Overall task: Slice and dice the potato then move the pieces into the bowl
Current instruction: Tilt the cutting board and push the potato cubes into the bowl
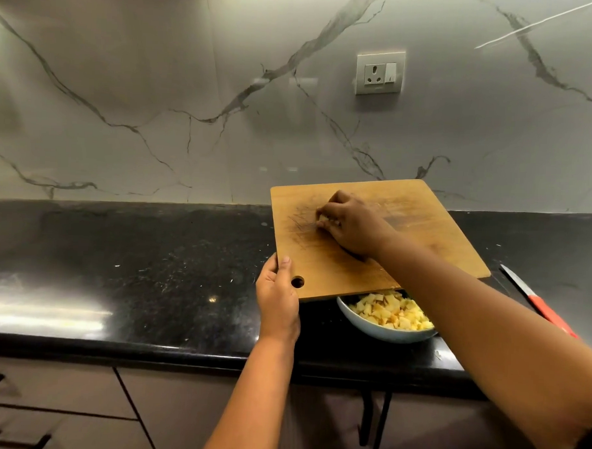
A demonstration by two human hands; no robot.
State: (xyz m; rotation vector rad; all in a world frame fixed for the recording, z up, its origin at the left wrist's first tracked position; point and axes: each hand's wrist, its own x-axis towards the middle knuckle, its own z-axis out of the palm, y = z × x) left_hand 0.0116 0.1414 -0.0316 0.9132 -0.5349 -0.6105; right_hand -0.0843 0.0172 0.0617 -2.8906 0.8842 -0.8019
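From my remote seat, the head camera looks down past brown cabinet fronts (63, 397) with dark handles to a black speckled countertop (135, 259). Nearest on it, a pale bowl (368, 322) sits close to the counter's front edge, heaped with yellow diced potato (390, 311); its far rim is hidden beneath the raised edge of a wooden cutting board (422, 228). My left hand (278, 297) grips the board's near left corner beside the round hanging hole, thumb laid over the top face and the other fingers tucked beneath, holding the board tilted with its near edge over the bowl. My right hand (350, 223) reaches across the board's middle, fingers curled and bunched around a few remaining potato pieces (326, 220) against the scored wood; whether they pinch the pieces or merely press them along I cannot tell. To the right, a knife (533, 299) with a red-orange handle lies flat on the counter, apart from the board and partly covered by my right forearm. Behind everything rises a grey-veined marble backsplash (158, 102) carrying a wall socket with a switch (380, 72).
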